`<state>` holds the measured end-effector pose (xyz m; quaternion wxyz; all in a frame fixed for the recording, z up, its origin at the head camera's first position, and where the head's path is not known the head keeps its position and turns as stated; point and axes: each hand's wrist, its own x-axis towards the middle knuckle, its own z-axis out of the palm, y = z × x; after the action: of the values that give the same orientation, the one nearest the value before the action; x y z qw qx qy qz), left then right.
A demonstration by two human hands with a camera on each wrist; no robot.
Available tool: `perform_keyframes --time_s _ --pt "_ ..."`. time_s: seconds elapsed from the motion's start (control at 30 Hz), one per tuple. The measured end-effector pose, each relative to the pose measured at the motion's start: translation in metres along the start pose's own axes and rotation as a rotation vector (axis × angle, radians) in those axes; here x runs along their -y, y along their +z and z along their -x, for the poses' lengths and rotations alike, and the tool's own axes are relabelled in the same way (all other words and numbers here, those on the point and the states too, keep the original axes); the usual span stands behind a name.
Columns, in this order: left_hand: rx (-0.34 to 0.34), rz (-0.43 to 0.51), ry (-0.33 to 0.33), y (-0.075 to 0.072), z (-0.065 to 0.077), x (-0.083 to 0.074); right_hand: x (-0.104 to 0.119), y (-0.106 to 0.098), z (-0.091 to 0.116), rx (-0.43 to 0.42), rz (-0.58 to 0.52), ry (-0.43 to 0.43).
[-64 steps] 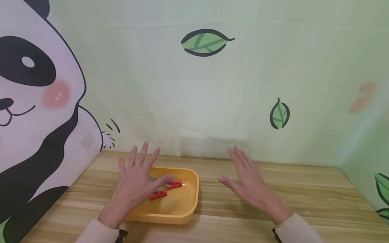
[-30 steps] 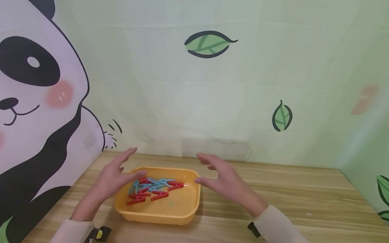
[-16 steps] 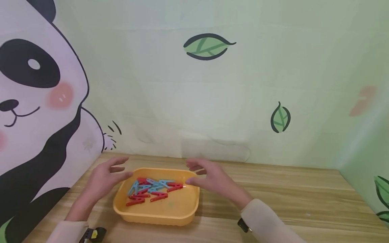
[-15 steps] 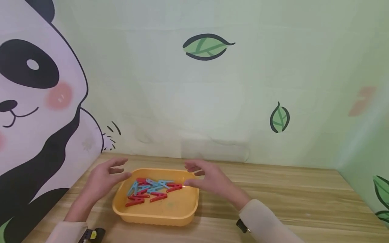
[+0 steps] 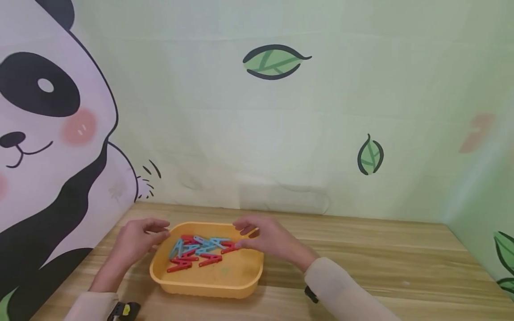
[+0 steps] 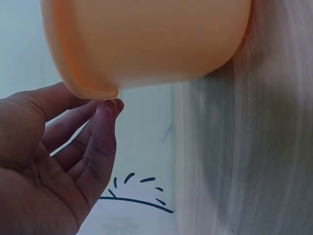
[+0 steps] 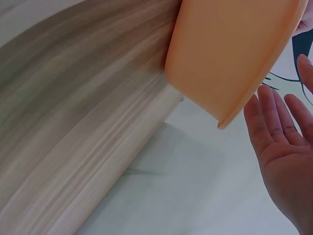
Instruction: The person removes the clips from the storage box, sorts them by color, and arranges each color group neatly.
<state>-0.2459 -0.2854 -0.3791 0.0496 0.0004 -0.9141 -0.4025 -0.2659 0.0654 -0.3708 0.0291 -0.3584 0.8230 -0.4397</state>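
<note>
Covering both forearms, pale sleeves (image 5: 341,290) are seen nearest, and a black device (image 5: 127,309) is worn at the left wrist. On the wood-patterned table (image 5: 361,258), a yellow tray (image 5: 225,278) is placed. At its left rim the left hand (image 5: 134,238) is held with bent fingers; the rim is met by the fingertips, but whether it is gripped cannot be told. By the right hand (image 5: 269,234) nothing is held: its fingers are loosely parted beside the right rim. Inside the tray, red pegs (image 5: 216,257) and blue pegs (image 5: 217,241) are gathered mostly toward the left. Behind, a green backdrop (image 5: 192,111) is printed with a panda (image 5: 28,187) and leaves (image 5: 273,61).
</note>
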Motion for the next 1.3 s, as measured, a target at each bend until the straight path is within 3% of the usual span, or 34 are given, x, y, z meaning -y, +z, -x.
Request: perform_keyframes --time_s 0.3,0.57,0.87,1.3 --pt "0.049 0.061 -0.054 0.002 -0.004 0.008 -0.002 0.007 -0.011 0.071 0.074 0.005" --pt "0.062 0.128 -0.062 0.003 -0.005 0.018 -0.004 0.018 -0.02 0.085 0.064 0.043" --pt "0.079 0.188 -0.114 0.003 -0.009 0.026 -0.004 0.023 -0.033 0.104 0.118 0.089" --pt "0.071 0.209 -0.121 0.003 -0.008 0.023 -0.013 0.037 -0.041 0.136 0.301 0.116"
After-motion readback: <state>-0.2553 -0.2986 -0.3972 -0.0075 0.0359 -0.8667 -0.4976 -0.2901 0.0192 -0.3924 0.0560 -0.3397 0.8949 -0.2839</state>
